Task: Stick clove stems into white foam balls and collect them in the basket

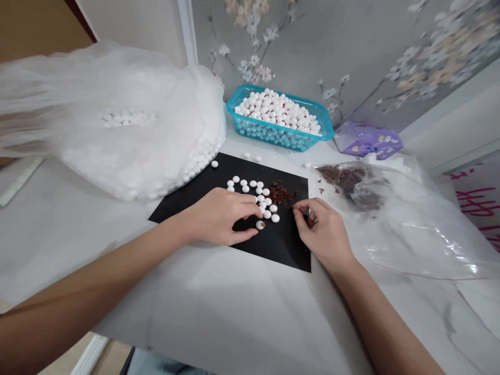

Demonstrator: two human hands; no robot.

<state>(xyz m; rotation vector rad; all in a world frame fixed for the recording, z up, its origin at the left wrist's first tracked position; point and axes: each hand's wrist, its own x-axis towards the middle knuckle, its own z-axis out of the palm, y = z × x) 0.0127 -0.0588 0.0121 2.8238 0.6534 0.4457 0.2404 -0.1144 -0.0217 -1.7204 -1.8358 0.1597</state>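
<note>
My left hand reaches over a black mat, its thumb and index finger curved around a small white ball with brown flakes at its right side. Several similar white balls lie loose just beyond these fingers. On the right, my right hand is closed in a pinch at the mat's edge; whatever its fingertips hold is too small to make out. A little heap of brown shreds sits on the mat between the hands, nearer the right one. The black mat lies flat on the pale table.
A turquoise basket full of white balls with brown bits stands at the back. Left of it bulges a large translucent bag of white balls. To the right lie a clear plastic bag with brown shreds and a purple packet.
</note>
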